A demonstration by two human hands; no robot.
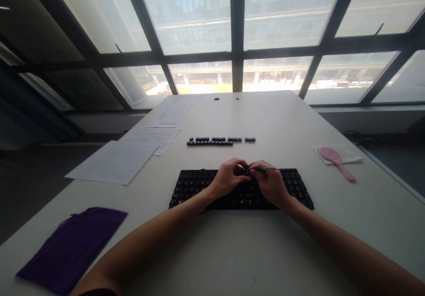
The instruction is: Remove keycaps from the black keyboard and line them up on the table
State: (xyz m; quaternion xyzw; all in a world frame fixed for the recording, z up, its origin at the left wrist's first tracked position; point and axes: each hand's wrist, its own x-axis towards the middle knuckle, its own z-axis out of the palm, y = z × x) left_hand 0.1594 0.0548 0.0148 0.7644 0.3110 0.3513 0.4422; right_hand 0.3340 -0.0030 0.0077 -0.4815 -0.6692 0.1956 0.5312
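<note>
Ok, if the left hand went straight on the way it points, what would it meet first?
Most likely the right hand, just beside it over the keyboard; depth is unclear, so I can't tell whether they touch.

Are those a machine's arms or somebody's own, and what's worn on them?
They're a person's arms, with no cables or markings to see. The left hand and right hand are ungloved, five-fingered human hands. Both forearms are bare, with no watch or bracelet visible. A dark sleeve edge shows on the left arm. Rings would be too small to tell.
</note>
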